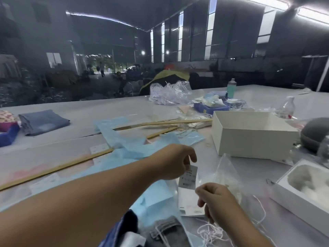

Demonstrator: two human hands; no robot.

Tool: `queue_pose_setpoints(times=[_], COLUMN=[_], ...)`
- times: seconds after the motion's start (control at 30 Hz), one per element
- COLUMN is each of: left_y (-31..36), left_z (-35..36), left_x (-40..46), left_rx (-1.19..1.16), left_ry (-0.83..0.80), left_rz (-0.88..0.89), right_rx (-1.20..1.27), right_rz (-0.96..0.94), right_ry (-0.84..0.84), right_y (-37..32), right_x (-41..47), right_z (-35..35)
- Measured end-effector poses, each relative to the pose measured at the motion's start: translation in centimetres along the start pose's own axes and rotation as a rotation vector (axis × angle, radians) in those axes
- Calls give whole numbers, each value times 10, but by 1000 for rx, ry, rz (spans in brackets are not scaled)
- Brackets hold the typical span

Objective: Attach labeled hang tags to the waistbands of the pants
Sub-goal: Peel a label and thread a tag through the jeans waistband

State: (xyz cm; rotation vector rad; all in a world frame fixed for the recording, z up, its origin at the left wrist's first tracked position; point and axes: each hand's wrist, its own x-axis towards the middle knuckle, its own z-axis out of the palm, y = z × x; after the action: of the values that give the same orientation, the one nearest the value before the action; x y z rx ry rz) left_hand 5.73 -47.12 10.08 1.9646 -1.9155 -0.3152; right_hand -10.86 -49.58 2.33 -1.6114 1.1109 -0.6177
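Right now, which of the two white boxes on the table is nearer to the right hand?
The shallow white box holding white fluff, at the right edge, lies nearer the right hand. The taller white box stands farther back.

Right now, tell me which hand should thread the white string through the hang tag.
Right. The left hand already pinches the hang tag upright by its top edge, so it is occupied. The right hand sits just below the tag, nearest the loose white string.

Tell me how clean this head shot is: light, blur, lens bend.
Head view: the ceiling strip lights are blown out to white; the hall behind is dim and murky; the wide lens bends the ceiling lines and the table edge; print on the hang tag in the left hand is too soft to read; the right hand looks slightly blurred.
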Motion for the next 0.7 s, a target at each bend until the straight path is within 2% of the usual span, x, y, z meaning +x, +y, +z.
queue_pose_setpoints(times=[0.17,0.3,0.53,0.63,0.7], left_y=[-18,-33,-42,-41,-37], left_z=[59,84,98,101,103], left_x=[33,44,45,40,35], left_rx=[-106,-200,-199,-68,209], left_ry=[-40,-47,-59,-24,10], left_rz=[-100,-195,-222,-176,-69], right_rx=[-140,39,-164,-243,-283], right_rz=[22,120,92,97,107], right_ry=[21,81,201,220,223], right_y=[23,29,47,53,54], right_x=[21,29,38,40,41], right_z=[5,9,18,23,26])
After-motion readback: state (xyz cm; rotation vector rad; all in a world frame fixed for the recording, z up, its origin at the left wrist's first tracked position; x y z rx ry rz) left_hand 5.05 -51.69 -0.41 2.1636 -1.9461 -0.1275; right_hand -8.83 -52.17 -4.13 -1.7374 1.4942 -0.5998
